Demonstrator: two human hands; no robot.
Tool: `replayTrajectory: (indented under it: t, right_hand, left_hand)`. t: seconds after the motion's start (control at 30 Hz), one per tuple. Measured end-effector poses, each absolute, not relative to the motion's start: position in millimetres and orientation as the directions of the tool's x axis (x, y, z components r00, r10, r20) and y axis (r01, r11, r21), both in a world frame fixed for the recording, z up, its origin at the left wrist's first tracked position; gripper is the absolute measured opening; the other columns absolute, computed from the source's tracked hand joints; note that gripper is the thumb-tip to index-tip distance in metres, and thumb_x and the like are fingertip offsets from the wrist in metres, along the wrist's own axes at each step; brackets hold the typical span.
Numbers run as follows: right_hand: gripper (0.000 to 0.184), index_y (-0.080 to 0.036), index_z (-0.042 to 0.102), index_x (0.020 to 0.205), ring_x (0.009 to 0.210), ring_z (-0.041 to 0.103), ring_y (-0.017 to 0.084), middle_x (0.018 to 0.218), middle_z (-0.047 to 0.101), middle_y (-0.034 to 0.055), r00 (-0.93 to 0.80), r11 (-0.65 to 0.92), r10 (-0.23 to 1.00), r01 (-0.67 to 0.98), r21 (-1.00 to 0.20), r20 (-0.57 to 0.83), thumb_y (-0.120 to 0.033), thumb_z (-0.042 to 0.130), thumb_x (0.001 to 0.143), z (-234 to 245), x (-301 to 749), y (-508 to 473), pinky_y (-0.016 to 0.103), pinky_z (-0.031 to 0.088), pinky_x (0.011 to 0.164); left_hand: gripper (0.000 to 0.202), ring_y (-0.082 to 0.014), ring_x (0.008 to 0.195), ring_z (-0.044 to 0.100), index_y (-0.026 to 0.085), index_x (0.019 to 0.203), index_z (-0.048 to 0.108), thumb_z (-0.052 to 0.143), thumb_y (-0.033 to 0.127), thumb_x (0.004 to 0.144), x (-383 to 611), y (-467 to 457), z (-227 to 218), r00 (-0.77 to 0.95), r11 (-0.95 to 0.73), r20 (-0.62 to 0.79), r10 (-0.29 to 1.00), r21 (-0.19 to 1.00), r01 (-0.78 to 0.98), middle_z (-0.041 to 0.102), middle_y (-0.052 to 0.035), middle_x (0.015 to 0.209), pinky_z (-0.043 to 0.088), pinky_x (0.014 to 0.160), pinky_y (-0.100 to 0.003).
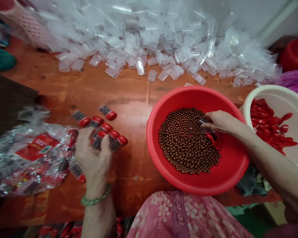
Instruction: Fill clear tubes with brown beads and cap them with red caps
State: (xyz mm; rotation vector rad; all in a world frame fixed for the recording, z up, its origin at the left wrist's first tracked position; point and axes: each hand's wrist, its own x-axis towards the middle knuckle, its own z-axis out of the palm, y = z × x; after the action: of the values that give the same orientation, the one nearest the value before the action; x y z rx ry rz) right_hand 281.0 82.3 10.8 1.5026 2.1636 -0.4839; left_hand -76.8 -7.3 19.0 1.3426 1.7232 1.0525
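Left hand [93, 155] sat on red-capped filled tubes [106, 111] on the wooden table [131, 89]; fingers curled over them, can't tell if gripping. Right hand [221, 121] was closed on a clear tube [205, 125] above the red basin [234, 178], beside brown beads [186, 142]. Cream basin [263, 94] of red caps [268, 122] sat just right. Clear tubes [149, 43] were heaped beyond; a crinkled plastic bag [27, 158] lay left.

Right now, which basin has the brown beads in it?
The red basin: it holds the brown beads, and the right hand is inside it. The cream basin beside it holds red pieces instead.
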Motion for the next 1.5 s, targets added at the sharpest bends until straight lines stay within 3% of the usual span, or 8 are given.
replayTrajectory:
  t: [0.13,0.4,0.73,0.83,1.0,1.1,1.3,1.5]
  right_hand:
    - [0.021,-0.015,0.071,0.105,0.082,0.069,0.02,0.095,0.076,0.0106,-0.326,0.371,0.766,0.928,-0.032,-0.554,-0.03,0.063,0.092,6,275,92,0.028,0.044,0.068]
    - [0.029,-0.009,0.07,0.109,0.087,0.072,0.029,0.111,0.069,0.022,-0.384,0.505,0.798,0.847,0.167,-0.465,-0.01,0.049,0.088,3,235,103,0.035,0.047,0.064]
    - [0.021,-0.013,0.065,0.103,0.093,0.064,0.021,0.111,0.068,0.0127,-0.734,0.726,0.463,0.636,-0.263,-0.496,-0.012,0.066,0.082,-14,179,85,0.03,0.049,0.082]
    - [0.02,-0.015,0.062,0.094,0.081,0.059,0.017,0.095,0.067,0.0064,-0.78,0.593,0.451,0.625,-0.507,-0.434,-0.012,0.072,0.077,-18,173,80,0.028,0.047,0.073]
    - [0.032,-0.017,0.06,0.108,0.064,0.051,0.011,0.074,0.056,-0.0061,-0.751,0.09,0.501,0.541,-0.836,-0.431,-0.022,0.073,0.079,-9,179,78,0.023,0.044,0.06]
    - [0.038,-0.017,0.062,0.113,0.069,0.054,0.01,0.078,0.058,-0.005,-0.76,-0.011,0.542,0.421,-0.907,-0.36,-0.028,0.075,0.079,7,188,75,0.024,0.047,0.065]
    - [0.039,-0.017,0.067,0.115,0.079,0.059,0.012,0.089,0.066,-0.0012,-0.753,0.02,0.622,0.289,-0.957,-0.215,-0.033,0.078,0.081,33,201,64,0.028,0.053,0.076]
    - [0.044,-0.02,0.071,0.121,0.092,0.065,0.015,0.104,0.071,0.0029,-0.755,0.103,0.645,0.238,-0.966,-0.117,-0.041,0.078,0.083,38,210,58,0.034,0.055,0.086]
  left_hand:
    - [0.043,-0.031,0.117,0.07,0.021,0.108,0.071,0.049,0.056,0.096,-47,12,1,-0.238,0.032,0.076,0.968,0.908,0.418,0.077,-0.0079,0.102,0.058,0.087,-0.045]
    - [0.041,-0.0218,0.11,0.071,0.018,0.115,0.072,0.056,0.051,0.098,-30,24,-42,-0.255,-0.076,0.14,0.957,0.967,0.245,0.076,-0.011,0.119,0.055,0.102,-0.039]
    - [0.033,-0.0204,0.102,0.073,0.015,0.113,0.072,0.057,0.041,0.098,-23,25,-38,-0.222,-0.124,0.182,0.958,0.96,0.25,0.077,-0.0105,0.113,0.058,0.091,-0.034]
    - [0.034,-0.0219,0.105,0.072,0.015,0.114,0.071,0.057,0.041,0.099,-25,23,-37,-0.218,-0.143,0.216,0.952,0.94,0.309,0.076,-0.0119,0.113,0.058,0.094,-0.037]
    - [0.029,-0.0215,0.113,0.071,0.017,0.117,0.07,0.053,0.034,0.101,-28,14,-20,-0.196,-0.258,0.373,0.907,0.858,0.444,0.076,-0.0099,0.118,0.057,0.102,-0.04]
    - [0.03,-0.0221,0.122,0.068,0.019,0.124,0.067,0.05,0.029,0.102,-27,4,-5,-0.096,-0.315,0.377,0.921,0.868,0.385,0.073,-0.0098,0.128,0.054,0.11,-0.042]
    - [0.052,-0.027,0.145,0.051,0.024,0.149,0.05,0.059,0.028,0.097,-18,-8,4,0.193,-0.171,0.138,0.971,0.971,0.165,0.053,-0.0119,0.156,0.041,0.124,-0.047]
    - [0.057,-0.0291,0.137,0.058,0.018,0.152,0.045,0.057,0.031,0.098,-4,-6,10,0.393,-0.073,0.004,0.92,0.984,0.163,0.056,-0.0159,0.153,0.043,0.121,-0.05]
